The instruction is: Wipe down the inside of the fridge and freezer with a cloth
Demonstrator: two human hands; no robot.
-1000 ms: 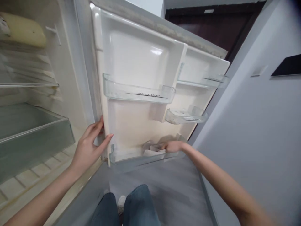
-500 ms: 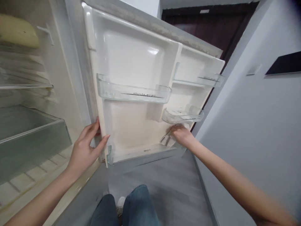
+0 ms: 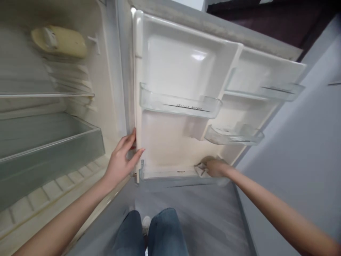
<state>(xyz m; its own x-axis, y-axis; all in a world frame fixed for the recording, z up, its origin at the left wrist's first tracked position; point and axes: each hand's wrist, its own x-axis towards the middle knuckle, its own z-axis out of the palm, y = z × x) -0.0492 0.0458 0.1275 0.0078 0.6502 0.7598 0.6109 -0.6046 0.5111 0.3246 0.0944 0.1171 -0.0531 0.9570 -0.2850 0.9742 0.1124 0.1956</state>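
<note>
The refrigerator door (image 3: 170, 138) stands open, its white inner side facing me. My left hand (image 3: 122, 160) holds its hinge-side edge, thumb on the inner face and fingers behind. Low on the door's far side, my right hand (image 3: 216, 168) is closed around a pale cloth (image 3: 200, 171), blurred and partly hidden by the fingers. That hand is down at the clear bottom door bin (image 3: 173, 182). Above it sits a small clear bin (image 3: 234, 137), and to the left of that one marked "UTILITY POCKET" (image 3: 181, 105).
On the left is the refrigerator interior with a glass shelf (image 3: 48, 95), a clear drawer (image 3: 53, 153) and a yellowish lamp cover (image 3: 66, 42). A wall (image 3: 301, 156) runs along the right. My knees (image 3: 165, 231) are below, over the grey floor (image 3: 207, 213).
The view has turned left, so the door appears farther right. My right hand has moved down the door with the cloth, toward the bottom bin. My left hand keeps its hold.
</note>
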